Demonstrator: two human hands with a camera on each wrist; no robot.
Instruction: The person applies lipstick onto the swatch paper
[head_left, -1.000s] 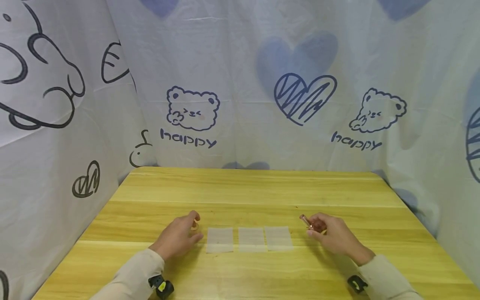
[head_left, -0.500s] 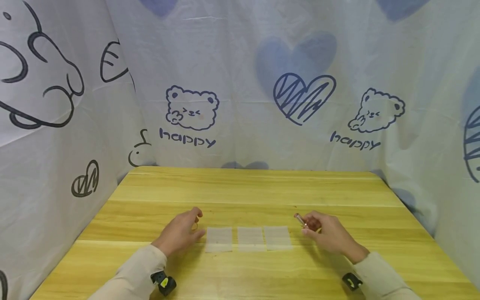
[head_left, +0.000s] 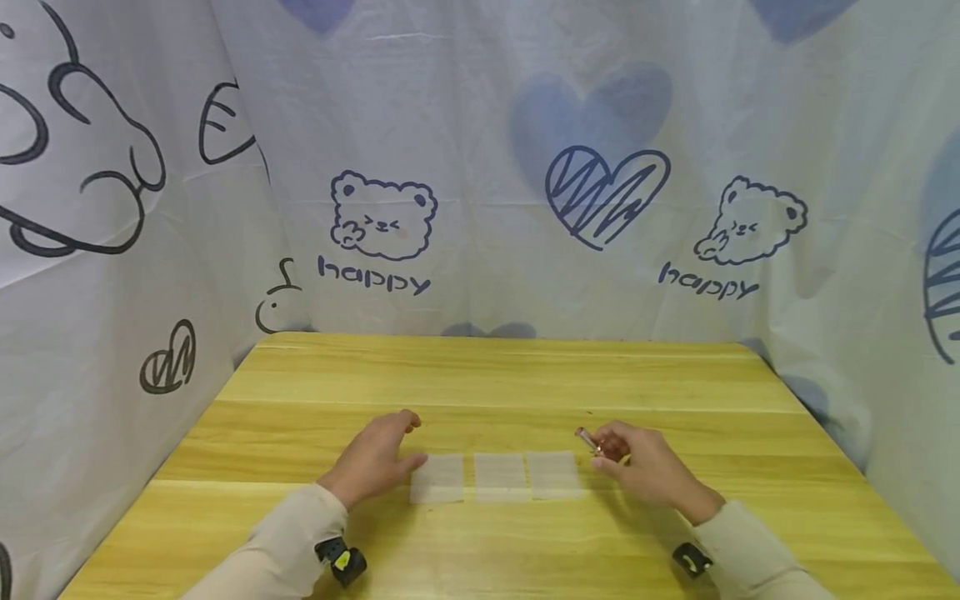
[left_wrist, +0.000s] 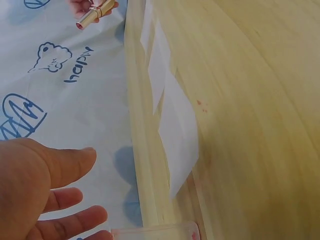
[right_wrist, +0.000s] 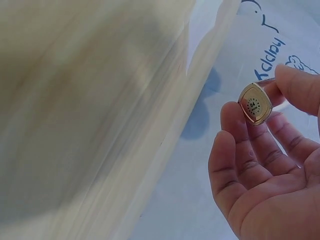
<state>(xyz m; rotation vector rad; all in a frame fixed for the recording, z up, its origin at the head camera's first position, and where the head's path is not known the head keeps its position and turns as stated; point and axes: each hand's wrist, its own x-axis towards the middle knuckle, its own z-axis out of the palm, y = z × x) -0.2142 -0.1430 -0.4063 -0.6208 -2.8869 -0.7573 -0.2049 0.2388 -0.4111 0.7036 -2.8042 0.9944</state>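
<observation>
My right hand (head_left: 652, 468) pinches a slim gold lipstick tube (head_left: 587, 439) above the table, just right of a row of translucent paper squares. In the right wrist view its diamond-shaped gold base (right_wrist: 256, 102), marked 04, faces the camera. Its other end shows reddish in the left wrist view. My left hand (head_left: 371, 460) hovers at the left paper square (head_left: 438, 482), thumb overlapping its corner in view. A clear plastic piece with pinkish edges (left_wrist: 157, 233), seemingly the lipstick's cap, sticks out from its lower fingers; their grip is mostly cut off.
Beside the left square lie the middle paper square (head_left: 501, 481) and the right paper square (head_left: 553, 478), with narrow gaps between. They lie on a yellow wood-grain table (head_left: 480, 550). A white printed curtain (head_left: 480, 125) hangs behind and at both sides.
My left hand has shifted right and slightly away, reaching the left paper square's corner. With the lipstick in it, my right hand has moved left towards the right square. The papers stay put.
</observation>
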